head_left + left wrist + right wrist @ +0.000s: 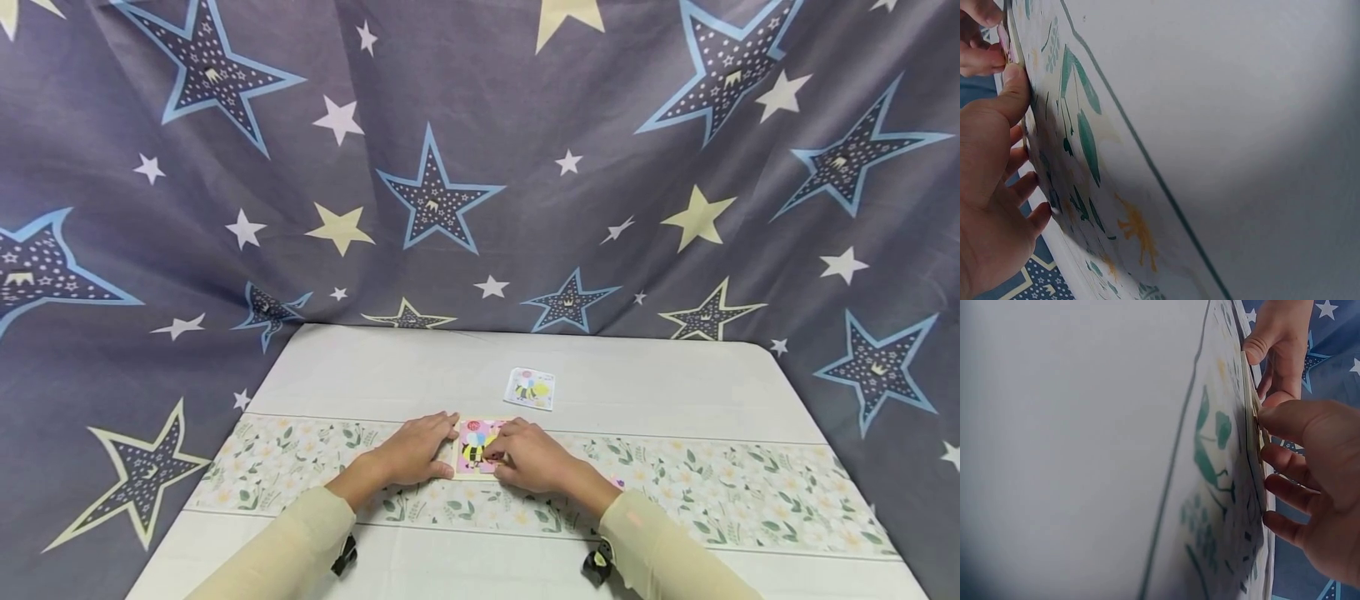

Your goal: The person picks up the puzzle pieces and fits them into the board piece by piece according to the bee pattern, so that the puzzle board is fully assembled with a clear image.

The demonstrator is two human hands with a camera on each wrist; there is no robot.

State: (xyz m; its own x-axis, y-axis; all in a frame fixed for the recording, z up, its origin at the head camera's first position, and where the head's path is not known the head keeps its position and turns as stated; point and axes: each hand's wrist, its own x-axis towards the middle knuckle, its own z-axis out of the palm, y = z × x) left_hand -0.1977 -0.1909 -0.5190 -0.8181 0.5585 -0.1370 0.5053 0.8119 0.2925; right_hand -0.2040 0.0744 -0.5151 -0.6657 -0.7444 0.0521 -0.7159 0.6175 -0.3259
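A small jigsaw puzzle board (467, 457) with a pale frame and a bee on pink lies on the flowered band of the tablecloth. My left hand (414, 448) holds its left side, thumb by the near corner and a finger by the far corner. Over the board's right part is my right hand (534, 457), its thumb and fingers bent down onto a puzzle piece, mostly hidden beneath them. In the right wrist view the right hand (1329, 481) has its fingertips at the board's edge. The left wrist view shows the left hand's thumb (1015, 94) against the board.
Beyond the board lies a white picture card (530, 389) with the same bee. A small pink piece (617, 482) shows just past my right forearm. The white table (405, 367) ends at a star-patterned curtain (465, 275).
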